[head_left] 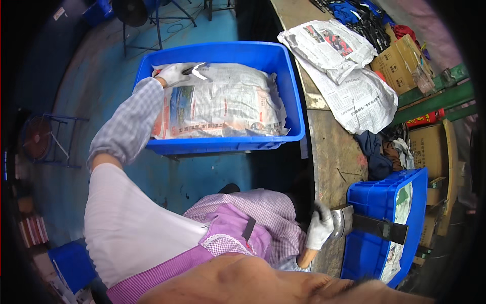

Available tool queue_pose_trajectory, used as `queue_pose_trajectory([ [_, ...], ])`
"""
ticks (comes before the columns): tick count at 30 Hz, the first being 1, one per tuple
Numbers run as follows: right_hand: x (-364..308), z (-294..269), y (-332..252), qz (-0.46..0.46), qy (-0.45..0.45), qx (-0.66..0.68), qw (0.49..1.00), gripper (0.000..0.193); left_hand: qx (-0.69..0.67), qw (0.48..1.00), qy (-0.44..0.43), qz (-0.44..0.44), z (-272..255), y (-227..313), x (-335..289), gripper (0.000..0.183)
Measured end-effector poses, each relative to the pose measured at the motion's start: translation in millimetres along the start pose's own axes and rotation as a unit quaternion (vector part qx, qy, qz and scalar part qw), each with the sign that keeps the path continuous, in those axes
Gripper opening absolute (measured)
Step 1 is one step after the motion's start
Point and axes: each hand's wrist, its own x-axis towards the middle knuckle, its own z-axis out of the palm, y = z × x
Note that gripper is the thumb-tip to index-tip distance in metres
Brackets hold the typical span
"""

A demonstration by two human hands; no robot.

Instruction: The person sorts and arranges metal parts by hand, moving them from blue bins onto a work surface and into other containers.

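Observation:
My left hand [173, 75], in a white glove, reaches over the far left part of a blue plastic bin [217, 142]. Its fingers are closed on a small dark piece with a curved, bright white edge [200, 72]. Below that piece, printed newspaper sheets [228, 104] cover whatever the bin holds. My right hand [320, 225], also gloved, is at the near edge of the workbench, beside a rounded, shiny metal piece [342, 222]. Its fingers are blurred, and I cannot make out a grip. A flat dark bar [379, 228] runs from the metal piece across a second blue bin.
The worn workbench [329, 147] runs along my right side. Newspaper sheets [354, 86] lie on it, with dark cloths [374, 152] nearer. The second blue bin [367, 202] stands tilted, next to cardboard boxes [428, 147]. Fans [40, 137] stand on the blue floor at left.

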Motion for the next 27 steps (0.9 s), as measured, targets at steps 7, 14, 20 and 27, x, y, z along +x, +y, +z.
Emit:
queue_pose_trajectory([
  [7,-44,-74,-12,0.001,-0.156,-0.131,0.979,0.018,0.111,0.988,0.105,-0.015,75,-155,34,0.044],
  [14,8,-319,-63,0.144,0.231,-0.218,0.937,0.031,-0.012,0.994,0.109,0.007,133,-120,23,0.039],
  [20,8,-339,27,0.218,-0.11,-0.622,0.744,0.039,0.045,0.996,-0.059,0.052,194,-2,109,0.039],
  [27,11,-342,51,0.207,-0.185,-0.439,0.855,0.033,0.188,0.956,-0.222,0.025,139,115,80,0.039],
])
